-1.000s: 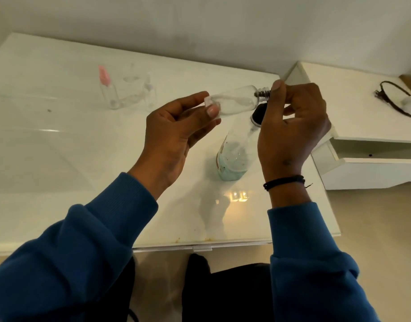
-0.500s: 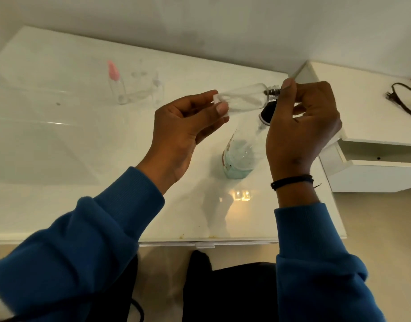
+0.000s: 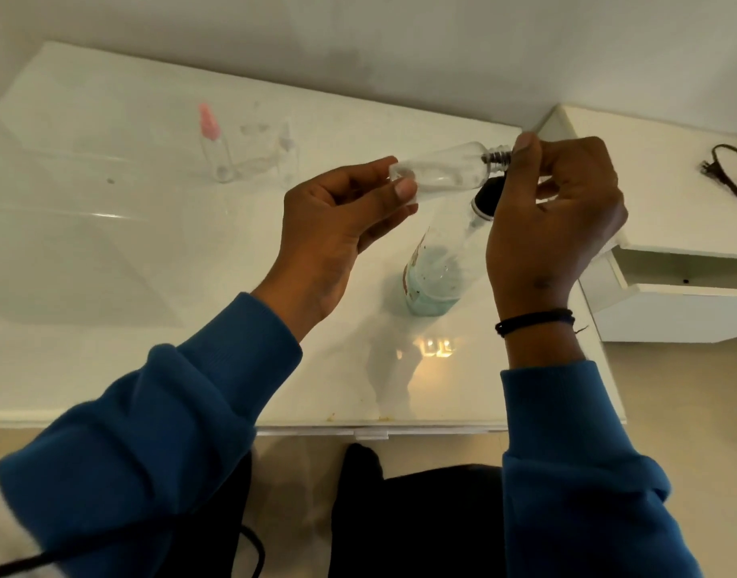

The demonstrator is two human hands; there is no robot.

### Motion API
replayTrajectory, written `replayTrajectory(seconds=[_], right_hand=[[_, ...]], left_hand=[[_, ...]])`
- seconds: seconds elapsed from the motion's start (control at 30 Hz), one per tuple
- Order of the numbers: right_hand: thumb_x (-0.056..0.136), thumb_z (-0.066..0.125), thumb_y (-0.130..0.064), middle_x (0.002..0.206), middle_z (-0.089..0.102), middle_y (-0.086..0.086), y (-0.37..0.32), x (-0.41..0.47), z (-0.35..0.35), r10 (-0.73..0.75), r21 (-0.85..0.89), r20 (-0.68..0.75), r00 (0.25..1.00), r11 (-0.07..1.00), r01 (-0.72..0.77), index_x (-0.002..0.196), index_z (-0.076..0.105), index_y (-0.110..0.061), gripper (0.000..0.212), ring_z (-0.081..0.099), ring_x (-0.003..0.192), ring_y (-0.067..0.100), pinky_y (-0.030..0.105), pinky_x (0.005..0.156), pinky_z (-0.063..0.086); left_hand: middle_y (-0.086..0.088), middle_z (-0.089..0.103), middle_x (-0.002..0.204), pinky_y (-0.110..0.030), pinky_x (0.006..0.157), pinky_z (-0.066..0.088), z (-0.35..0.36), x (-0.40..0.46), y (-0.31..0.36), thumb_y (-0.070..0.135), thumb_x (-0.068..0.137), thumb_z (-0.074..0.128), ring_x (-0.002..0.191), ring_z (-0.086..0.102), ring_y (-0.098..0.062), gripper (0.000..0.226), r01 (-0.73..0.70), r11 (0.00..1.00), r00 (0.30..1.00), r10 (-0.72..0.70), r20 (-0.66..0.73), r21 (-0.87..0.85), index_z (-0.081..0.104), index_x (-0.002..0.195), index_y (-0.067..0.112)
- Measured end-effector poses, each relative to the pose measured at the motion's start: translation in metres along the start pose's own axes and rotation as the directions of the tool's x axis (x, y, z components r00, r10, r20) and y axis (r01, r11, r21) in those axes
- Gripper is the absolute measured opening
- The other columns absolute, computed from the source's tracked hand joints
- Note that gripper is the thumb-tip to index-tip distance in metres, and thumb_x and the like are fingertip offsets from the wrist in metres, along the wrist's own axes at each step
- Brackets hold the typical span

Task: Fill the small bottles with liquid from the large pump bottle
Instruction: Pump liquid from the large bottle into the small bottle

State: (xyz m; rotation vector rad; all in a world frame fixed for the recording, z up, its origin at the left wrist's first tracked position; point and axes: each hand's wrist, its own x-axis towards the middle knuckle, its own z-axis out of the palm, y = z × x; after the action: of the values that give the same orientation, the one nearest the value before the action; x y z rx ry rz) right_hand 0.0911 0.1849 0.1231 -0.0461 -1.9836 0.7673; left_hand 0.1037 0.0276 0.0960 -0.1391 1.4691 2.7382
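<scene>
Little has moved: both hands [image 3: 441, 210] still pinch the small bottle [image 3: 441, 171], its cap hidden.

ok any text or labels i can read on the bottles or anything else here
None can be read.
Large pump bottle: a reddish label strip runs along its left side, but the print is too blurred to make out.
Small clear bottle held in both hands: no print visible.
Pink-capped bottle on the table: no print visible.
</scene>
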Motion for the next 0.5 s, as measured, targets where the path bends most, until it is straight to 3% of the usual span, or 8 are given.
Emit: replayTrajectory(seconds=[0.1,0.23,0.4,0.5], right_hand=[[0.095,0.061,-0.026,0.077,0.055,-0.014,-0.0008,-0.0012,-0.0017,0.019,0.011,0.000,1.000,1.000,-0.019,0.074,0.060,-0.027,0.022,0.058,0.070,0.029,0.047,0.061,0.050],[0.095,0.060,-0.030,0.077,0.055,-0.015,0.0011,0.0011,-0.0024,0.014,-0.010,-0.006,1.000,1.000,-0.014,0.072,0.066,-0.019,0.026,0.060,0.070,0.029,0.038,0.065,0.048],[0.096,0.061,-0.027,0.076,0.055,-0.013,0.0029,-0.0031,-0.0004,0.024,0.017,0.011,1.000,1.000,-0.024,0.073,0.066,-0.017,0.025,0.058,0.070,0.029,0.044,0.062,0.050],[0.096,0.061,-0.027,0.076,0.054,-0.014,0.0032,0.0001,-0.0019,0.017,0.019,0.002,1.000,1.000,-0.017,0.072,0.066,-0.017,0.026,0.058,0.069,0.029,0.026,0.066,0.047]], left_hand=[[-0.016,0.076,0.111,-0.033,0.087,0.059,0.0002,-0.0007,0.0004,0.000,0.085,0.075,0.104,0.074,-0.031,0.032,0.002,1.000,1.000,-0.002,0.000,-0.014,0.070,0.117,0.000],[-0.014,0.077,0.109,-0.033,0.088,0.059,0.0002,-0.0017,-0.0015,-0.001,0.086,0.074,0.102,0.074,-0.031,0.029,0.002,1.000,1.000,-0.002,0.012,-0.007,0.071,0.115,0.001],[-0.016,0.075,0.113,-0.035,0.091,0.059,-0.0015,0.0003,-0.0001,0.001,0.086,0.075,0.105,0.074,-0.030,0.035,-0.006,1.000,1.000,0.006,0.009,-0.005,0.069,0.120,-0.001],[-0.014,0.076,0.110,-0.033,0.088,0.060,-0.0002,-0.0004,-0.0016,0.000,0.086,0.074,0.103,0.074,-0.030,0.031,-0.007,1.000,1.000,0.007,0.006,0.000,0.071,0.116,0.001]])
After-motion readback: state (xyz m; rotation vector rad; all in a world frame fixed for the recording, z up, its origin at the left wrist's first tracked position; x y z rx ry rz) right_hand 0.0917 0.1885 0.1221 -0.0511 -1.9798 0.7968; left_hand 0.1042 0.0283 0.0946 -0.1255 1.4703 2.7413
